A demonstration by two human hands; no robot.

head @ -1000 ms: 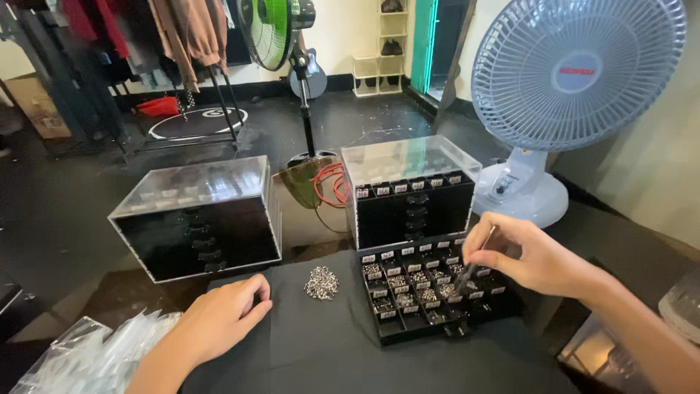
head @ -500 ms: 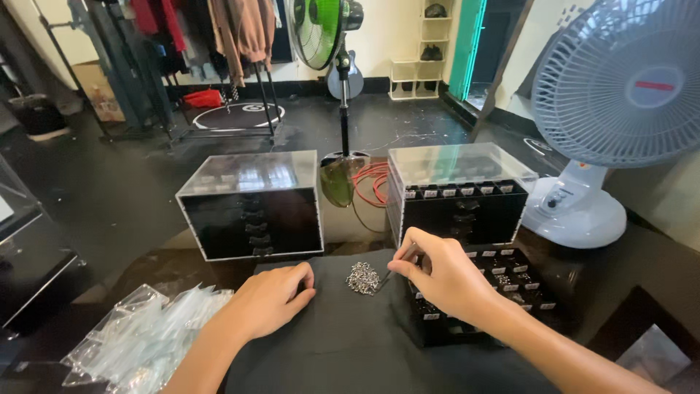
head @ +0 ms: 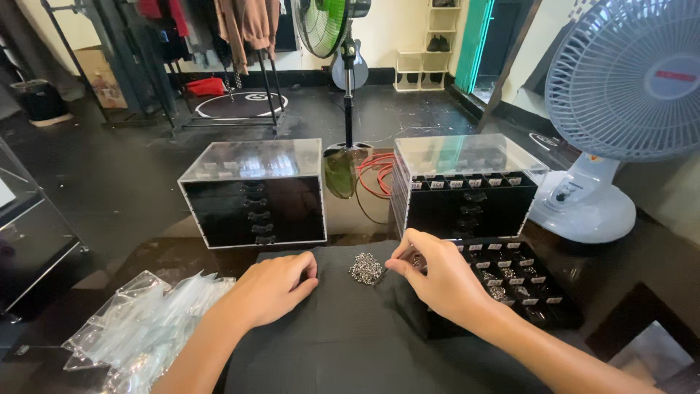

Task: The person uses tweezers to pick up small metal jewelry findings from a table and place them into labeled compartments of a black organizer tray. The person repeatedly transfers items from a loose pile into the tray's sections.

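1. Nearest to us lies the black cloth mat (head: pixel 350 343), and we use it as our landmark. Both our forearms come up over it.
2. Left of the mat, at its near corner, is a heap of clear plastic bags (head: pixel 146 328).
3. Our left hand (head: pixel 270 288) rests palm down on the left part of the mat. The fingers are loosely curled, and it has hold of nothing.
4. Our right hand (head: pixel 437 281) is over the right part of the mat. Thumb and forefinger are pinched together at the edge of the small pile of silver metal pieces (head: pixel 365 268). If a piece sits between the fingertips we cannot tell, it is too small.
5. The pile lies on the far middle part of the mat, between our two hands, just beside the right fingertips.
6. Right of the mat is the open black tray (head: pixel 510 281) with many small compartments; our right hand covers a part of it.
7. Behind the mat stand two black drawer cabinets with clear covers, the left cabinet (head: pixel 251 193) and the right cabinet (head: pixel 467 186).
8. Further right of the mat stands a pale blue table fan (head: pixel 620 109).
9. Far behind the mat, on the floor, we see a green standing fan (head: pixel 324 25) and a clothes rack (head: pixel 240 29).
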